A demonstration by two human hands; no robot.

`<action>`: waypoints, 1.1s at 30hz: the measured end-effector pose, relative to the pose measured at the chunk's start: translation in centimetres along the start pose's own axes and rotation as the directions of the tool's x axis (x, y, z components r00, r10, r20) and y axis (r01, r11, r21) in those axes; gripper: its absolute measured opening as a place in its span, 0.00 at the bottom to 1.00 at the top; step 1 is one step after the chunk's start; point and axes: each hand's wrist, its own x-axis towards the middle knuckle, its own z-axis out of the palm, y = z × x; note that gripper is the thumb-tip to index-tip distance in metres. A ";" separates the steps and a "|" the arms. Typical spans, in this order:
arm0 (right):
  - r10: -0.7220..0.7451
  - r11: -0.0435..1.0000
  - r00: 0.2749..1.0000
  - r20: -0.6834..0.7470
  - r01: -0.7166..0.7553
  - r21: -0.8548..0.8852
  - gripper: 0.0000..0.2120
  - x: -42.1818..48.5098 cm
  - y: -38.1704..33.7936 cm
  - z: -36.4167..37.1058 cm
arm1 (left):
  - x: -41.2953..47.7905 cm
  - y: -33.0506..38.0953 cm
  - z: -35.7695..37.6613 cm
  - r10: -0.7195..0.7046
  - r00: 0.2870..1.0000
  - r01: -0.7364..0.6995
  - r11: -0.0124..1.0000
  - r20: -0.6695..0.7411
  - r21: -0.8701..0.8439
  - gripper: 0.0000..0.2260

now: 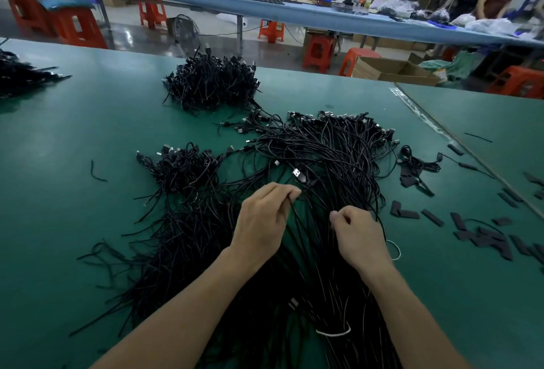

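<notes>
STEP pulling one strand | left hand (265, 218) fingers pinched on cable (295, 217), 6 o'clock | right hand (357, 233) fingers curled, hold unclear | DONE coiled piles (210, 83) 12 o'clock | LEFT most of loose heap (323, 150), centre

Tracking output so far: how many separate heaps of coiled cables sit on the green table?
3: a large heap at the far middle, a smaller heap ahead-left of the left hand, and a third heap cut off at the left edge. More may lie outside the frame.
</notes>
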 end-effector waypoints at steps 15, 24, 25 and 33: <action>-0.197 0.959 0.980 0.023 0.188 0.214 0.20 -1.2 -2.8 0.3 | 3.0 1.2 -1.8 -0.451 0.892 0.428 0.831 0.018 -0.356 0.09; -0.039 0.999 0.991 0.128 0.035 0.031 0.21 -0.1 -2.0 1.2 | 1.6 0.3 -2.4 -0.466 0.792 0.411 0.885 0.395 0.220 0.11; -0.024 1.000 0.990 0.138 0.024 0.006 0.22 -0.2 -1.9 1.5 | 1.5 0.4 -2.5 -0.484 0.745 0.382 0.873 0.458 0.302 0.14; 0.095 0.994 0.995 -0.036 -0.096 -0.045 0.19 0.4 -1.3 1.1 | 3.0 0.7 -5.1 -0.499 0.637 0.290 0.861 0.587 0.417 0.28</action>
